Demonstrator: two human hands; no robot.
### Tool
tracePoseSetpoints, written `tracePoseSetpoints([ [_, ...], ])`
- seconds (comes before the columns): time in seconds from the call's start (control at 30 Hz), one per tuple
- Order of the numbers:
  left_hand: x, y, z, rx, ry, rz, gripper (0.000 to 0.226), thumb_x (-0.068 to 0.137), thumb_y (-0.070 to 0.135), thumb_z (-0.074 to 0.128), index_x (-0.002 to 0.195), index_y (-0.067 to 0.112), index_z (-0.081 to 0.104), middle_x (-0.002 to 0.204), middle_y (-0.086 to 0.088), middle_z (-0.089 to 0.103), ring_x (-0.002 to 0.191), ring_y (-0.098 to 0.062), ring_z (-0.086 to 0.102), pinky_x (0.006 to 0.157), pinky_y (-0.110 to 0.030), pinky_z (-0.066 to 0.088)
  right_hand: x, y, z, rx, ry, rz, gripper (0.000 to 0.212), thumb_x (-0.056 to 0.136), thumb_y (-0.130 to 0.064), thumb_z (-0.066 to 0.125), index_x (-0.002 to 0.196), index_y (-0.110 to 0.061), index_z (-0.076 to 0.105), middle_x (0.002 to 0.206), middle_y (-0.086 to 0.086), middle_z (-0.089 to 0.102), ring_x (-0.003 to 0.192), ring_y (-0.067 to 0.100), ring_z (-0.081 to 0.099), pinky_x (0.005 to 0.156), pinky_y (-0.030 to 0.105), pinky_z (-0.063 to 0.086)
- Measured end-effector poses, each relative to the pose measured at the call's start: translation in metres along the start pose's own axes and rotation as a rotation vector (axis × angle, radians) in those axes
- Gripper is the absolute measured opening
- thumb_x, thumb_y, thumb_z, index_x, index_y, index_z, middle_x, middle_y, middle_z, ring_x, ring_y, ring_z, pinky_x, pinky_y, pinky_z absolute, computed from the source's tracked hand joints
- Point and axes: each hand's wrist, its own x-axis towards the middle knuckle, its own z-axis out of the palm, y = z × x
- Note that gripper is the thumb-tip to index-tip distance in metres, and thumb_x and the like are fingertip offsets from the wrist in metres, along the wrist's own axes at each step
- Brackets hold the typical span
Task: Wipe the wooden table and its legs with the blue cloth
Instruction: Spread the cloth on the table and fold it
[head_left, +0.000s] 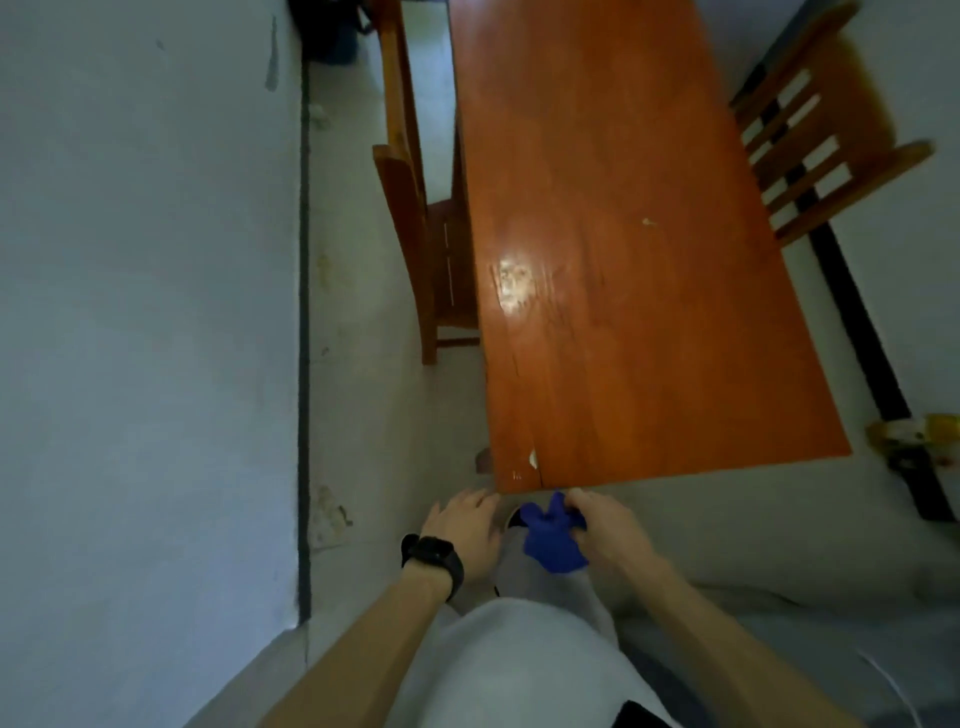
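Note:
The wooden table (623, 260) stretches away from me, its orange-brown top bare with a shiny glare patch and a chipped near-left corner. Just below its near edge my right hand (605, 530) grips the bunched blue cloth (550, 540), which hangs down from my fingers. My left hand (465, 525), with a black watch on the wrist, hovers beside the cloth with its fingers spread and relaxed, close to the table's near-left corner. The table legs are hidden under the top.
A wooden chair (415, 234) is tucked in on the table's left, next to a pale wall (145, 312). Another slatted wooden chair (821, 145) stands at the right. A small yellowish object (914, 431) lies on the floor at the far right.

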Motion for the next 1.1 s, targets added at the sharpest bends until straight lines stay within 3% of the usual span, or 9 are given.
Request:
tracePoseSetpoints([
  [0.17,-0.029,0.000,0.008,0.102,-0.031,0.138,0.072,0.093,0.027,0.051,0.155,0.029,0.015,0.158,-0.002,0.028,0.143,-0.024,0.028,0.114,-0.045,0.031,-0.060,-0.013,0.054,0.117,0.121,0.021,0.022,0.080,-0.018,0.056,0.099,-0.029,0.052,0.101,-0.007,0.063,0.092,0.021,0.058,0.077,0.040,0.048],
  [0.33,-0.045,0.021,0.022,0.215,-0.079,0.348,0.083,0.089,0.043,0.056,0.148,0.056,0.000,0.162,-0.004,0.015,0.145,-0.028,0.023,0.116,-0.049,0.028,-0.106,-0.021,0.067,0.168,0.291,-0.046,0.028,0.077,-0.025,0.053,0.105,-0.027,0.057,0.101,-0.006,0.064,0.091,0.019,0.056,0.078,0.039,0.046],
  [0.43,-0.061,0.034,0.035,0.237,-0.065,0.431,0.059,0.090,0.046,0.056,0.143,0.046,0.033,0.157,0.000,0.029,0.141,-0.024,0.032,0.113,-0.043,0.032,-0.134,-0.023,0.082,0.197,0.412,-0.045,0.029,0.077,-0.022,0.057,0.106,-0.027,0.059,0.102,-0.007,0.065,0.091,0.019,0.057,0.079,0.038,0.047],
  [0.53,-0.081,0.043,0.048,0.237,-0.026,0.459,0.030,0.090,0.046,0.058,0.115,0.028,0.060,0.123,0.004,0.057,0.111,-0.020,0.055,0.095,-0.040,0.048,-0.168,-0.021,0.104,0.280,0.497,-0.031,0.023,0.078,-0.024,0.062,0.101,-0.025,0.062,0.097,-0.007,0.066,0.088,0.020,0.058,0.075,0.036,0.046],
  [0.63,-0.106,0.038,0.060,0.148,0.015,0.383,0.020,0.093,0.047,0.057,0.097,0.028,0.063,0.094,0.008,0.062,0.085,-0.012,0.058,0.075,-0.033,0.050,-0.204,-0.017,0.128,0.366,0.560,0.041,0.019,0.080,-0.024,0.065,0.099,-0.024,0.063,0.096,-0.007,0.066,0.088,0.016,0.058,0.075,0.034,0.046],
  [0.73,-0.130,0.035,0.065,0.081,0.053,0.380,0.013,0.095,0.043,0.057,0.090,0.031,0.061,0.082,0.011,0.062,0.074,-0.008,0.058,0.062,-0.024,0.044,-0.240,-0.018,0.142,0.463,0.559,0.103,0.013,0.084,-0.025,0.064,0.097,-0.023,0.062,0.093,-0.008,0.063,0.085,0.014,0.055,0.074,0.031,0.046],
  [0.93,-0.159,0.074,0.059,0.060,0.072,0.468,0.010,0.092,0.041,0.063,0.096,0.033,0.067,0.089,0.015,0.067,0.080,0.001,0.060,0.068,-0.018,0.048,-0.296,-0.010,0.138,0.634,0.381,0.128,0.016,0.069,-0.029,0.064,0.081,-0.022,0.057,0.080,-0.005,0.061,0.076,0.016,0.056,0.067,0.040,0.049],
  [1.03,-0.173,0.099,0.052,0.096,0.057,0.553,0.004,0.089,0.043,0.067,0.088,0.041,0.064,0.083,0.019,0.066,0.076,0.008,0.058,0.063,-0.010,0.042,-0.317,-0.004,0.128,0.758,0.400,0.120,0.025,0.070,-0.019,0.069,0.086,-0.026,0.051,0.093,-0.007,0.057,0.084,0.013,0.055,0.072,0.035,0.048],
  [1.1,-0.185,0.121,0.049,0.145,0.047,0.618,0.004,0.088,0.041,0.068,0.089,0.038,0.067,0.083,0.018,0.066,0.078,0.006,0.060,0.067,-0.016,0.046,-0.328,-0.008,0.116,0.873,0.427,0.073,0.042,0.073,-0.029,0.076,0.107,-0.034,0.052,0.113,-0.017,0.055,0.103,0.001,0.053,0.081,0.023,0.046],
])
